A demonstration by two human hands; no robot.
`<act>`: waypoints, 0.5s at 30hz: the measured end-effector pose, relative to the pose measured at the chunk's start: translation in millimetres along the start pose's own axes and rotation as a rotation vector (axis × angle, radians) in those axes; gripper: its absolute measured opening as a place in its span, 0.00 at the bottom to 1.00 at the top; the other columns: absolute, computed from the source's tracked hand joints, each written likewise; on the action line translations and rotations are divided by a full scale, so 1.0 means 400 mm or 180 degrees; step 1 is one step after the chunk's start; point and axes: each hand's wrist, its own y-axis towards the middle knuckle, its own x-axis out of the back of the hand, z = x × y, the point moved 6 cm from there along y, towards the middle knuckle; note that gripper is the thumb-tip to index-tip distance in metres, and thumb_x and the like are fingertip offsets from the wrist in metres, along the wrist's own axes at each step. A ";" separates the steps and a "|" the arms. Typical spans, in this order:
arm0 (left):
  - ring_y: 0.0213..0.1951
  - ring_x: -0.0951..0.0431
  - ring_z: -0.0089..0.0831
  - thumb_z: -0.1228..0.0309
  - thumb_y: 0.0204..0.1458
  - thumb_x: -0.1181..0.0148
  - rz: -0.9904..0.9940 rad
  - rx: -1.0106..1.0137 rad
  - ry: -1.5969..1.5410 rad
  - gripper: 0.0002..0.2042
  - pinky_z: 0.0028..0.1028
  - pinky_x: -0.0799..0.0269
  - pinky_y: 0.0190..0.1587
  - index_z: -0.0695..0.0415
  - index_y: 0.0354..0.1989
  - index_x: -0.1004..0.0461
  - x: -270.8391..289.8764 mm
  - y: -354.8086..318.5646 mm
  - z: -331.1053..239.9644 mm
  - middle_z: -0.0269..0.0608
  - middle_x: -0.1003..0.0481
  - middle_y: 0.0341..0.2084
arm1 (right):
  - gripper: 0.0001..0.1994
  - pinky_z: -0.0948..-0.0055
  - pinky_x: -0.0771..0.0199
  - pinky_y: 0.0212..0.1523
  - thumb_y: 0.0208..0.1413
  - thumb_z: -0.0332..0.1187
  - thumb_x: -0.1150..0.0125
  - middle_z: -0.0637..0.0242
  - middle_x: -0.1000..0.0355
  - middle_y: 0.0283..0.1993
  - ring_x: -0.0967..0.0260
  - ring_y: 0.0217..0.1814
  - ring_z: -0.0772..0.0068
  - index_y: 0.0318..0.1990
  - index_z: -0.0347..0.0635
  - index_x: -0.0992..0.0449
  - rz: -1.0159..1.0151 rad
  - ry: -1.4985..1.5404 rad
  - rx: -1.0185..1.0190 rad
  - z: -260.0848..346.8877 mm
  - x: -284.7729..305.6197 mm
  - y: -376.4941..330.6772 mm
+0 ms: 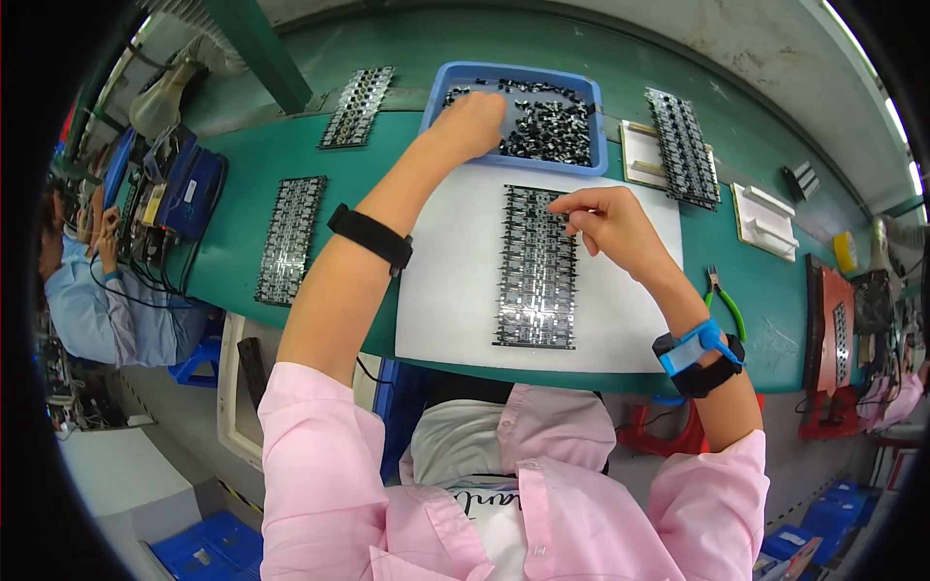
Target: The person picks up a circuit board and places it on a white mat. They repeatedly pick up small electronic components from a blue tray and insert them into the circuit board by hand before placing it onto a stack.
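A black circuit board panel [536,266] lies on a white mat [450,281] in front of me. My right hand [610,221] pinches a small black part at the panel's upper right edge. My left hand [472,124] reaches into a blue tray [433,97] full of small black components [552,131], fingers curled down among them; what it holds is hidden. I wear a black band on the left forearm and a blue and black strap on the right wrist.
More black board panels lie on the green bench: two at left [291,239] [357,107], one at right [684,147] over a white holder. Green-handled pliers [722,298] lie at right. Another white holder [765,221] sits further right. A person in blue sits at far left [87,290].
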 end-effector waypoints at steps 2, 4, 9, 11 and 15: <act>0.29 0.28 0.45 0.79 0.39 0.49 0.0050 0.0001 -0.0301 0.06 0.35 0.32 0.33 0.65 0.28 0.31 0.027 -0.013 -0.043 0.51 0.29 0.24 | 0.11 0.86 0.44 0.16 0.45 0.19 0.57 0.65 0.33 0.22 0.44 0.14 0.86 0.35 0.31 0.28 0.0078 -0.0119 0.0006 -0.004 -0.004 0.018; 0.28 0.28 0.41 0.79 0.40 0.50 0.0170 -0.0056 -0.0860 0.06 0.32 0.32 0.32 0.66 0.28 0.30 0.062 -0.036 -0.089 0.50 0.29 0.22 | 0.11 0.86 0.43 0.17 0.45 0.18 0.57 0.65 0.33 0.23 0.44 0.15 0.86 0.35 0.32 0.28 0.0058 0.0019 -0.0017 -0.005 -0.001 0.028; 0.25 0.28 0.33 0.78 0.40 0.49 0.1102 0.1023 -0.2018 0.05 0.27 0.32 0.30 0.66 0.26 0.30 0.088 -0.141 -0.144 0.45 0.29 0.20 | 0.10 0.87 0.43 0.18 0.45 0.19 0.58 0.66 0.34 0.23 0.43 0.17 0.86 0.33 0.32 0.28 0.0096 0.0217 0.0052 0.000 -0.001 0.025; 0.24 0.29 0.29 0.78 0.41 0.47 0.1295 0.1204 -0.2256 0.04 0.26 0.33 0.30 0.65 0.25 0.29 0.067 -0.182 -0.141 0.43 0.30 0.19 | 0.10 0.87 0.43 0.19 0.45 0.19 0.58 0.67 0.34 0.23 0.43 0.17 0.86 0.32 0.32 0.29 0.0146 0.0167 0.0016 -0.002 -0.004 0.029; 0.25 0.28 0.34 0.77 0.40 0.47 0.0743 0.0745 -0.1999 0.05 0.29 0.33 0.30 0.66 0.25 0.29 0.060 -0.231 -0.125 0.46 0.29 0.20 | 0.09 0.87 0.42 0.20 0.44 0.20 0.56 0.68 0.35 0.23 0.43 0.19 0.86 0.32 0.32 0.29 0.0230 0.0156 -0.0042 -0.008 -0.009 0.030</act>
